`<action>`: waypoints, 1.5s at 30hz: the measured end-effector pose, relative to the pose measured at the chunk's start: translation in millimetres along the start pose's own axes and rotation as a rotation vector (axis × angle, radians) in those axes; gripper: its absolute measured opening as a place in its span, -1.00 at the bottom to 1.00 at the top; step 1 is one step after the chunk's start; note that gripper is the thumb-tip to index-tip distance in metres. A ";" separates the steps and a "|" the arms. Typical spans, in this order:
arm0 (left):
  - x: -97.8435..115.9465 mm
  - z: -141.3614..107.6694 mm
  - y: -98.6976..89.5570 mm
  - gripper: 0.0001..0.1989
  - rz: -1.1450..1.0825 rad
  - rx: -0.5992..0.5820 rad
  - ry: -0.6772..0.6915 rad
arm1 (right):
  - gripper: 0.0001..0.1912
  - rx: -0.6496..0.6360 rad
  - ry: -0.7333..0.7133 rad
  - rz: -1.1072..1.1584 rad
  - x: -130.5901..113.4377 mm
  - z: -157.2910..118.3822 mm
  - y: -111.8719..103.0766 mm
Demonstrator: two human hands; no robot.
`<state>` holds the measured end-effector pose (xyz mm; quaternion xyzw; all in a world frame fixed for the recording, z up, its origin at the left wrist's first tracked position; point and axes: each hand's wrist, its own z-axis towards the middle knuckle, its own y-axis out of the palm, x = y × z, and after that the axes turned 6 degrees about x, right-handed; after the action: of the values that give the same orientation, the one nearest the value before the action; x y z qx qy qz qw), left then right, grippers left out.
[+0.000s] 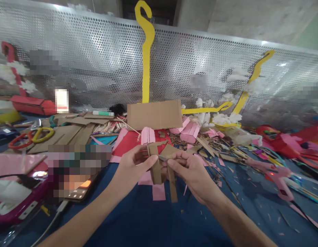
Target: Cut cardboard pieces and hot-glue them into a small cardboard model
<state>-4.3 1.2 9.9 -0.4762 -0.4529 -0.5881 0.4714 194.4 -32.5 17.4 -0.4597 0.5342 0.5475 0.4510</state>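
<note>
Above the dark blue counter (138, 219), a small oblong brown cardboard piece (156, 173) is held in the closed grip of the left hand (134, 165); a thin greyish strip (162, 157) is pinched by the right hand (192, 168).

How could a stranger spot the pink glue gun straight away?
On the blue table, look right, past the person's right hand. There lies the pink glue gun, its handle toward the viewer. Its bulky pistol shape and small glowing red light set it apart from the flat pink scraps nearby.
</note>
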 end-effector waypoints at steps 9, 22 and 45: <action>-3.8 -2.4 0.6 -0.61 -0.083 -0.175 -0.077 | -0.67 0.008 -0.068 0.027 1.3 -1.8 0.9; -7.1 -3.2 1.5 -0.60 -0.054 -0.197 -0.110 | -0.66 0.103 -0.150 -0.171 1.6 -1.9 2.2; -7.4 -4.5 0.9 -0.58 -0.017 -0.166 -0.095 | -0.73 0.097 -0.187 -0.281 4.7 -0.7 4.4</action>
<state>-3.3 -2.4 2.0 -0.5370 -0.4284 -0.6044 0.4034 189.4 -33.3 13.5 -0.4546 0.4460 0.4931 0.5926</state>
